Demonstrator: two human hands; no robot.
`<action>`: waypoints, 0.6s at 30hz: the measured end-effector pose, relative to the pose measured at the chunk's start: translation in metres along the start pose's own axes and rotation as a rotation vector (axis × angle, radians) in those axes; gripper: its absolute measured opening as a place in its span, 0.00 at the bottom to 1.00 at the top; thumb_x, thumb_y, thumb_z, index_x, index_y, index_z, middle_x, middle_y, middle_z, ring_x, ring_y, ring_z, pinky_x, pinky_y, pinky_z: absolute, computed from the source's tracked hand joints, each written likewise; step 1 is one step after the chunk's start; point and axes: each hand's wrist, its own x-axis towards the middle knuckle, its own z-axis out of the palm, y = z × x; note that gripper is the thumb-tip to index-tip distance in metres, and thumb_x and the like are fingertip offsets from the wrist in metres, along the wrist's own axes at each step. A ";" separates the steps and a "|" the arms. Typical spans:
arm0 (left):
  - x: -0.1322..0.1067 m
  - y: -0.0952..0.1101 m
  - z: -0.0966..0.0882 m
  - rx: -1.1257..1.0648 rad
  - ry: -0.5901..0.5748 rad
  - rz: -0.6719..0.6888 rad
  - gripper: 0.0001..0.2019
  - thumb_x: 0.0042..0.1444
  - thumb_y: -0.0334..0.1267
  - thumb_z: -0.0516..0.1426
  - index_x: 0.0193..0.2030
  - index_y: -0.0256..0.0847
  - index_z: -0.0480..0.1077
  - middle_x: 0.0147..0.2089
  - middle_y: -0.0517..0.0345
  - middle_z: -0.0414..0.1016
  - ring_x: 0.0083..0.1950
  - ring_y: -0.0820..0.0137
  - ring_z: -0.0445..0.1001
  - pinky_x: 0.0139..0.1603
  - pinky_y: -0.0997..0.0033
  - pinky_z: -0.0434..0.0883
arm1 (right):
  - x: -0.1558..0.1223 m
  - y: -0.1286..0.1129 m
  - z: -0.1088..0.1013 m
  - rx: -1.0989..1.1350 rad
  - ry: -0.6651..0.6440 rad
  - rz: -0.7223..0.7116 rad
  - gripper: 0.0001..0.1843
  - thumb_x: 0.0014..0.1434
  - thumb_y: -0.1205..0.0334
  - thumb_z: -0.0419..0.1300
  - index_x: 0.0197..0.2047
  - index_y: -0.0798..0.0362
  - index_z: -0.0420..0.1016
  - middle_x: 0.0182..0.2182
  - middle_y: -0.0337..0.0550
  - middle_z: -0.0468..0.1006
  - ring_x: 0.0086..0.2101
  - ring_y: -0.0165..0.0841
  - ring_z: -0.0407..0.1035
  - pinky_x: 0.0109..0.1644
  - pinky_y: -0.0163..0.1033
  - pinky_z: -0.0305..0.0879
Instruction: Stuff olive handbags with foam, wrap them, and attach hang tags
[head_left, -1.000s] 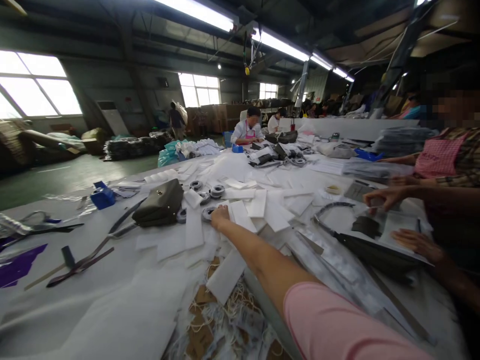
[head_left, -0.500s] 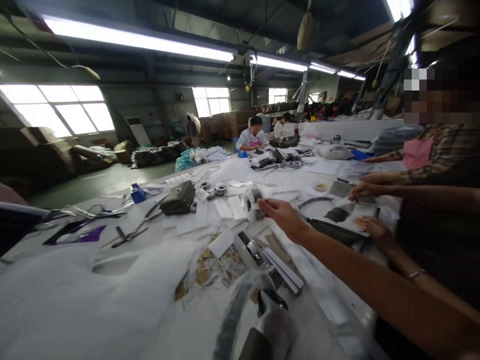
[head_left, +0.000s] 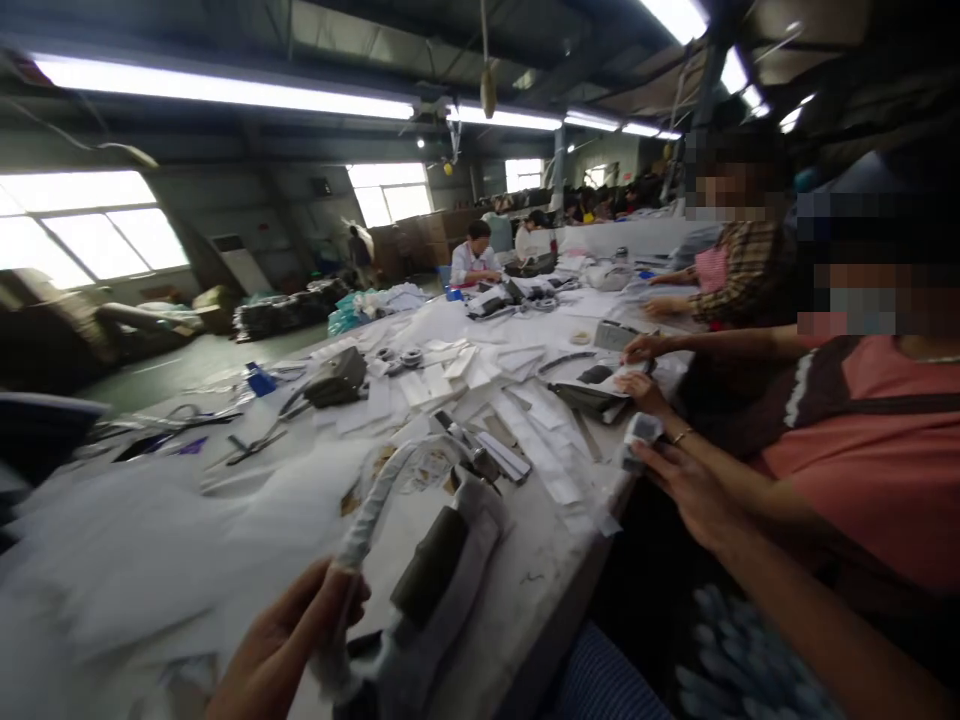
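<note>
My left hand (head_left: 281, 640) is at the bottom edge, closed round the white-wrapped handle (head_left: 375, 500) of a dark bag (head_left: 431, 565) that is partly covered in white wrapping. The bag lies on the white table (head_left: 525, 570) in front of me. My right hand (head_left: 686, 485) reaches out past the table's right edge, its fingers closed on a small white tape roll (head_left: 640, 435). Just beyond that roll are a co-worker's hands (head_left: 641, 385).
White paper strips (head_left: 525, 430), a dark purse (head_left: 337, 375), tape rolls (head_left: 405, 357), scissors (head_left: 255, 445) and a blue object (head_left: 260, 380) are scattered over the table. Co-workers sit along the right side (head_left: 862, 430), another at the far end (head_left: 472, 260).
My right hand picked up the tape roll from mid-table and carried it back to the right edge. My left hand and the wrapped bag came into view. The view swung right.
</note>
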 end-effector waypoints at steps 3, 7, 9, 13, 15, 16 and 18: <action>-0.009 0.011 0.000 -0.074 -0.060 0.059 0.23 0.55 0.62 0.58 0.41 0.42 0.76 0.36 0.56 0.77 0.41 0.63 0.73 0.43 0.69 0.70 | -0.032 0.010 0.012 -0.141 -0.186 0.019 0.24 0.46 0.45 0.73 0.42 0.49 0.81 0.44 0.45 0.82 0.45 0.42 0.74 0.47 0.41 0.71; -0.010 0.016 0.001 -0.165 -0.089 0.072 0.20 0.57 0.57 0.60 0.41 0.40 0.76 0.37 0.56 0.75 0.40 0.67 0.70 0.41 0.72 0.67 | -0.096 0.018 0.079 -0.313 -0.631 0.085 0.24 0.51 0.40 0.68 0.41 0.51 0.82 0.38 0.45 0.82 0.40 0.42 0.74 0.42 0.41 0.68; -0.011 0.018 0.004 -0.189 -0.092 0.085 0.20 0.57 0.56 0.61 0.42 0.39 0.76 0.36 0.56 0.73 0.39 0.68 0.69 0.39 0.73 0.66 | -0.118 0.021 0.118 -0.274 -0.732 0.081 0.25 0.51 0.39 0.68 0.42 0.51 0.83 0.34 0.43 0.82 0.35 0.38 0.72 0.36 0.39 0.65; -0.012 0.022 0.013 -0.229 -0.036 0.079 0.22 0.58 0.59 0.59 0.42 0.39 0.76 0.30 0.60 0.69 0.32 0.71 0.65 0.31 0.75 0.62 | -0.132 0.030 0.178 -0.106 -0.804 0.122 0.27 0.49 0.39 0.70 0.43 0.52 0.83 0.34 0.43 0.81 0.32 0.34 0.70 0.31 0.36 0.61; -0.012 0.024 0.016 -0.257 -0.012 0.079 0.22 0.56 0.58 0.60 0.43 0.39 0.76 0.28 0.62 0.69 0.29 0.73 0.64 0.29 0.75 0.62 | -0.133 0.033 0.196 -0.017 -0.859 0.162 0.27 0.51 0.39 0.69 0.44 0.53 0.82 0.37 0.44 0.81 0.33 0.33 0.71 0.32 0.35 0.63; -0.012 0.026 0.018 -0.274 -0.009 0.086 0.22 0.55 0.57 0.62 0.44 0.40 0.76 0.28 0.62 0.70 0.30 0.72 0.66 0.30 0.75 0.63 | -0.134 0.034 0.202 0.026 -0.889 0.181 0.27 0.52 0.40 0.68 0.45 0.54 0.82 0.38 0.45 0.81 0.34 0.33 0.72 0.34 0.35 0.65; -0.010 0.028 0.019 -0.295 -0.004 0.113 0.21 0.53 0.55 0.64 0.44 0.40 0.76 0.31 0.60 0.74 0.34 0.70 0.70 0.35 0.74 0.67 | -0.137 0.034 0.210 0.093 -0.939 0.216 0.28 0.53 0.40 0.68 0.47 0.54 0.81 0.41 0.47 0.81 0.38 0.35 0.74 0.39 0.37 0.68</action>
